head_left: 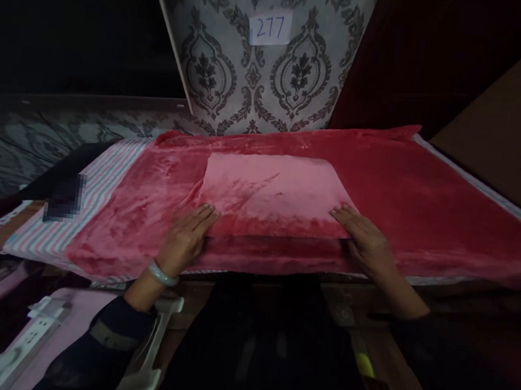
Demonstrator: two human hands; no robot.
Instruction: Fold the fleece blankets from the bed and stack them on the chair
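A folded pink plush cloth (275,184) lies on a red plush blanket (409,198) spread over a table-like surface. Its near edge is darker red and seems slightly raised, with a shadow below. At the cloth's near left corner, my left hand (189,234) has its fingers over the edge; a pale bangle (162,273) circles the wrist. My right hand (367,240) grips the near right corner, fingertips on top. Both thumbs are mostly hidden, and the hands look closed on the cloth's edge.
A striped cloth (97,193) shows beneath the blanket at left, with a blurred-out dark object (64,199) on it. A large black screen (74,20) hangs at back left. A white power strip (24,344) lies at lower left. Patterned wallpaper bears a paper label (270,27).
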